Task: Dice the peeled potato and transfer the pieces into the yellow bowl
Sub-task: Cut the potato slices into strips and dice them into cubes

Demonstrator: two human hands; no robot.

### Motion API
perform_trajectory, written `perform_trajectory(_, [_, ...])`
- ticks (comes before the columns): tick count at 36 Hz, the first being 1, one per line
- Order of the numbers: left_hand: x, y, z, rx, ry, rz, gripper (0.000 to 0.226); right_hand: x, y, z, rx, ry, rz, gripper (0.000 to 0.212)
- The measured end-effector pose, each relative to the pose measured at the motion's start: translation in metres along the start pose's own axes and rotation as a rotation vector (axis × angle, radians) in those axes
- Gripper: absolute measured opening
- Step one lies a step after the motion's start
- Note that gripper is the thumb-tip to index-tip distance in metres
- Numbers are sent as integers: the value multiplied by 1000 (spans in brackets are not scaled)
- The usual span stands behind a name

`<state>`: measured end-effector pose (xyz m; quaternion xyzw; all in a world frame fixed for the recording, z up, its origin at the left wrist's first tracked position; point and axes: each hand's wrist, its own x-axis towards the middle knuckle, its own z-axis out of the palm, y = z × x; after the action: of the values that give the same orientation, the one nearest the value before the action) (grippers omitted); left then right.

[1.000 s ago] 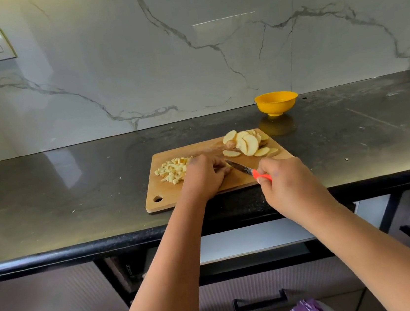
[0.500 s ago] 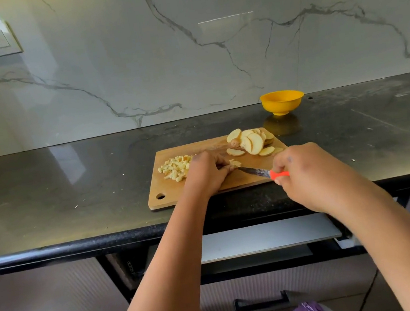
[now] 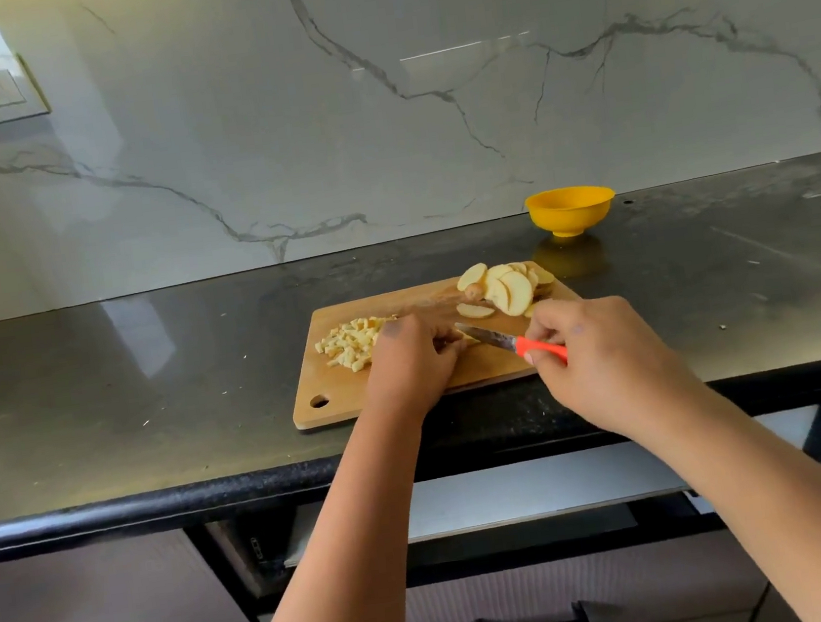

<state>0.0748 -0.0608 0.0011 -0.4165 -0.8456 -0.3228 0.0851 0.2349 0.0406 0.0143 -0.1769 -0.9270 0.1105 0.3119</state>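
While left hand [image 3: 411,357] curls over potato piece on cutting board [image 3: 407,388], I see right hand [image 3: 605,354] gripping knife [image 3: 510,342]; diced pile [image 3: 350,341] beside, yellow bowl [image 3: 571,211] apart on bench [image 3: 150,394].

Bowl [image 3: 571,211]: we note yellow.
Knife [image 3: 513,342]: we see orange handle, grey blade.
Board [image 3: 488,368]: we log tan wood.
Potato slices [image 3: 506,288]: pale cream.
Counter [image 3: 147,374]: glossy black.
Wall [image 3: 373,108]: white marble, grey veins.

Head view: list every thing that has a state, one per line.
Yellow bowl: upright, contents not visible.
Potato slices: uncut, piled at board's far right.
Diced potato: heaped on cutting board.
Knife: gripped by right hand.
Left hand: curled over a piece.
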Motion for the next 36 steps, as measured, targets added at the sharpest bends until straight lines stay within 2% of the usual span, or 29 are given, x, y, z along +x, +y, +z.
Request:
perform_trajectory(11, [1,-1,3,-27,-3,-3,19,-2,0,-1,-18,-21,-3,5])
perform_trajectory(28, [5,-4,6,-23,-11,1,17,-9,-8,6,-49,15,32,18])
perform_trajectory(31, [7,-5,7,-37,-23,0,15,-7,-9,17,-29,-4,34,24])
perform_trajectory(36, [7,-5,6,-71,-20,-6,13,-4,-7,21,-35,-68,72,23])
